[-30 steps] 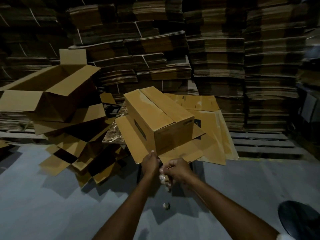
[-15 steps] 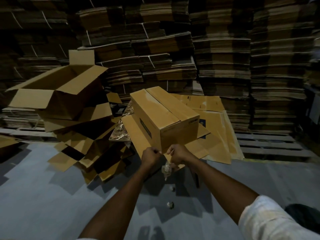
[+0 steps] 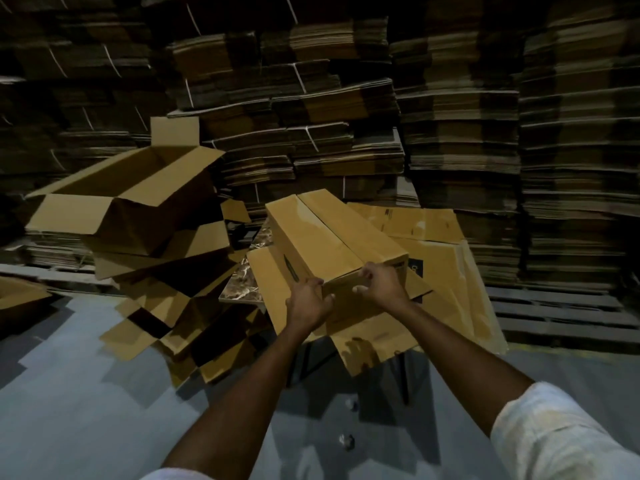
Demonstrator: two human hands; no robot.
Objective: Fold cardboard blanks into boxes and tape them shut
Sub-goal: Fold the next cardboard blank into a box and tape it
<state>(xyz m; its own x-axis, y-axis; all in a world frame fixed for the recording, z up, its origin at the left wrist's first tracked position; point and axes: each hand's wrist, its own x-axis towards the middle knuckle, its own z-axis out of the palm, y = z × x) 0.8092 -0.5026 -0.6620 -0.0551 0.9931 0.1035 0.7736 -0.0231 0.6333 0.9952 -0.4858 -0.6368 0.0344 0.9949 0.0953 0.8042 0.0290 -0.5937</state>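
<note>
Both the left hand (image 3: 306, 299) and the right hand (image 3: 381, 284) curl their fingers round the near-end corners of the closed box (image 3: 329, 237), which lies on flat blanks (image 3: 433, 258). Its top seam looks glossy, likely taped. Lifting it away next would need an even two-handed hold.

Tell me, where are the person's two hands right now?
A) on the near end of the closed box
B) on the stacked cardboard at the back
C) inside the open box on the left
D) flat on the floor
A: the left hand and the right hand both hold the near end of the closed box, fingers curled over its edges, while the open box at left goes untouched.
</note>
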